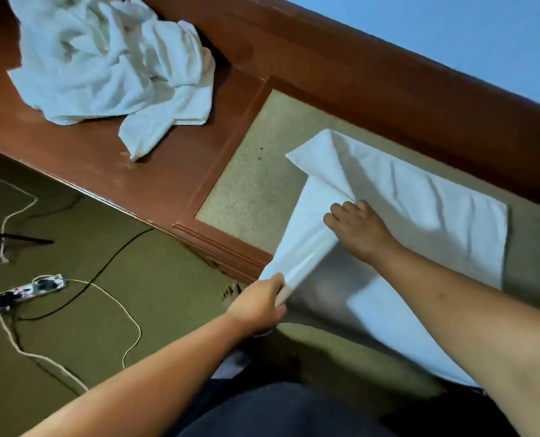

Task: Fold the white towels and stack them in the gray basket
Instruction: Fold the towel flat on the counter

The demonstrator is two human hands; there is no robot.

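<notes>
A white towel (420,216) is lying on the tan inset of a wooden table (155,171), its left part lifted into a fold. The left hand (257,305) is pinching the near corner of that fold, fingers closed on the cloth. The right hand (358,230) is gripping the fold's far edge, fingers curled. A crumpled towel pile (114,64) is sitting far left.
</notes>
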